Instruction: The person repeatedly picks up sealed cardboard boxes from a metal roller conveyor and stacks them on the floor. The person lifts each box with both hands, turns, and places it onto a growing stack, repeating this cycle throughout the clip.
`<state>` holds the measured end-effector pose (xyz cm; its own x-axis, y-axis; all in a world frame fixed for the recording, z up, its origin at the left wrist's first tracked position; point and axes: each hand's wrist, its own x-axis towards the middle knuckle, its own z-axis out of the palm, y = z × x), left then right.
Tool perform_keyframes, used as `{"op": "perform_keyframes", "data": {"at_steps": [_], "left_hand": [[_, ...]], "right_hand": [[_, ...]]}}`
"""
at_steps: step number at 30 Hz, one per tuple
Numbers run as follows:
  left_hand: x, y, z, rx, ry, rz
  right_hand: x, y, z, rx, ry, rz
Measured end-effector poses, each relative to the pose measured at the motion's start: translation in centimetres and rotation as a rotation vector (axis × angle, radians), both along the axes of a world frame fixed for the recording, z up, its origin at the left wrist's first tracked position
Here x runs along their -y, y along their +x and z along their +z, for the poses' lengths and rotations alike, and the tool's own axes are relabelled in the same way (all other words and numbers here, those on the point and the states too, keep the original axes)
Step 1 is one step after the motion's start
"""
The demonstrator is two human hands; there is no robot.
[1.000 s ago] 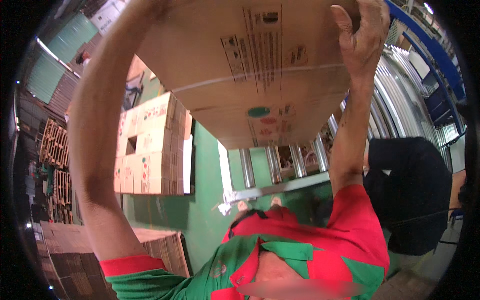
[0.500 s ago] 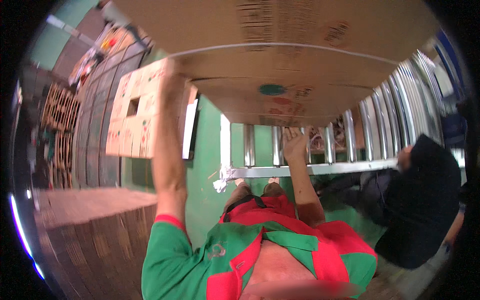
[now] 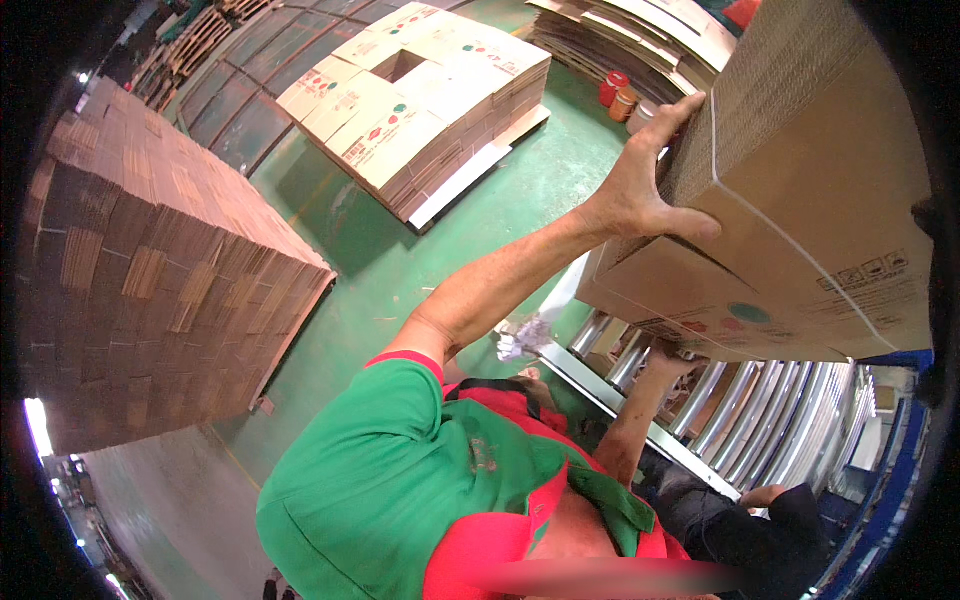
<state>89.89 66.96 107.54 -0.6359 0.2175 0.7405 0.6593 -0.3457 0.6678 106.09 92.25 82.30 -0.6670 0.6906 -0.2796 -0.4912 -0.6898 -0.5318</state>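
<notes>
A strapped bundle of flattened cardboard boxes (image 3: 800, 230) fills the upper right, tilted above the roller conveyor (image 3: 720, 420). A thin white strap (image 3: 767, 228) runs around it. My left hand (image 3: 655, 180) clasps its left end, thumb on the near face and fingers over the edge. Low on the bundle, my right hand (image 3: 668, 364) holds it from underneath, close above the rollers; its fingertips are partly hidden by the cardboard.
A low stack of flat cartons (image 3: 440, 100) stands on the green floor ahead. At left rises a tall cardboard stack (image 3: 170, 260). Small tubs (image 3: 622, 100) sit beyond my left hand. Someone in dark clothing (image 3: 750, 535) is beside the conveyor at lower right.
The view has swung, so the bundle now appears farther right and tilted, and the stacks at left show more fully. Both hands still hold the bundle.
</notes>
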Motion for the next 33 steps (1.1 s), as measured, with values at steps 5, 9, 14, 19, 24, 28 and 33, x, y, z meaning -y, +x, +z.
{"op": "perform_keyframes", "data": {"at_steps": [5,9,14,19,24,28,33], "left_hand": [[9.7,-3.2,2.6,0.127,0.311,-0.07],[20.0,-5.7,3.7,0.364,0.513,-0.122],[32.6,-7.9,1.5,0.501,0.483,0.039],[45.3,-13.2,-4.2,0.627,0.697,0.141],[53.8,-18.8,-14.0,0.709,0.735,0.392],[60.0,-22.9,-21.3,0.926,0.779,0.561],[67.9,-25.6,-29.1,1.113,0.827,0.774]], "right_hand": [[4.5,-3.5,7.6,-0.026,0.215,0.003],[8.3,-6.0,14.3,-0.588,0.412,0.429],[14.9,-11.0,17.9,-0.684,0.568,0.446],[19.2,-18.1,13.1,-0.262,0.661,0.237],[25.0,-28.3,3.6,0.011,0.649,0.264],[30.8,-38.6,-2.7,0.067,0.485,0.504],[39.6,-46.7,-10.0,0.187,0.267,0.77]]}}
